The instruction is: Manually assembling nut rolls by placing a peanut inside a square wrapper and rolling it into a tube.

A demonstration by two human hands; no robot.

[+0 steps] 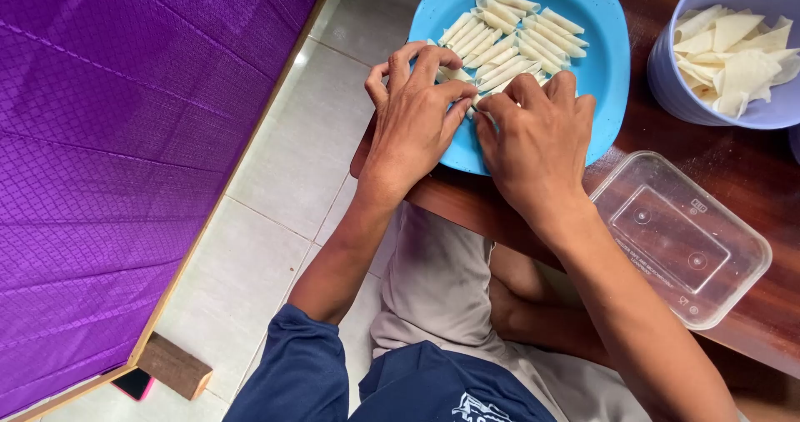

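**Two hands working a roll on one blue plate**

Left hand [414,114] and right hand [533,143] are meeting over the near edge of the one blue plate [602,55], fingertips pinching a small pale roll [486,115] between them; both sets of fingers are curling tight onto it. The plate is sitting at the table's [750,172] left edge, slightly overhanging. On it, finished rolls [508,43] are lying side by side in rough rows, roughly twenty showing; an exact count is not possible where the hands are covering them. One lavender bowl [667,80], at the far right, is holding loose wrapper pieces [733,51], too heaped to count. One clear plastic container [679,239] is resting at the table's near edge.
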